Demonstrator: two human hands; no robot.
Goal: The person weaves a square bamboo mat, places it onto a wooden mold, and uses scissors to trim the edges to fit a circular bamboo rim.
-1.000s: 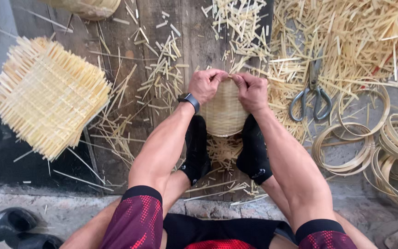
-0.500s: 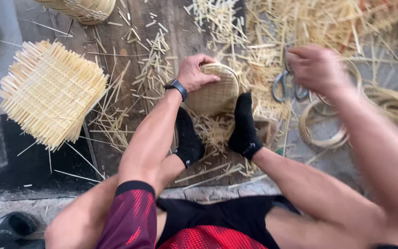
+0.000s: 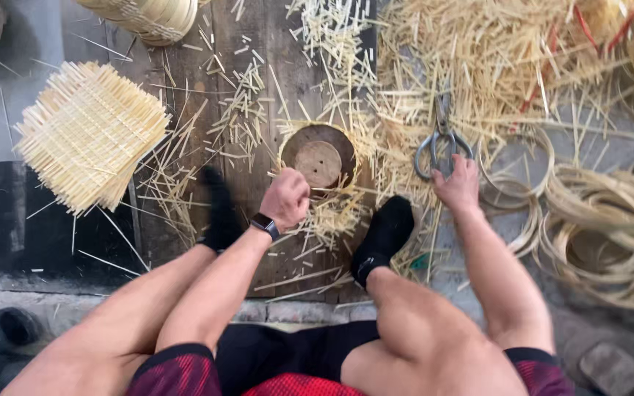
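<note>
Between the feet: a round wooden mould sits on the plank floor, ringed by bamboo offcuts.
Hidden: the near edge of the mould lies behind the left hand; whether that fist holds anything cannot be told.
Left hand: curled into a closed fist, knuckles up, just at the mould's near rim; a dark watch is on the wrist.
Right hand: the right hand lies flat, fingers loosely spread, fingertips touching the handles of the scissors; not gripping them.
Feet: black socks planted either side of the mould.
Left side: a square woven mat with loose strip ends.
Top edge: a woven basket, cut off by the frame.
Right side: coiled bamboo hoops, partly out of view.
Labels, packages: none can be made out.
</note>
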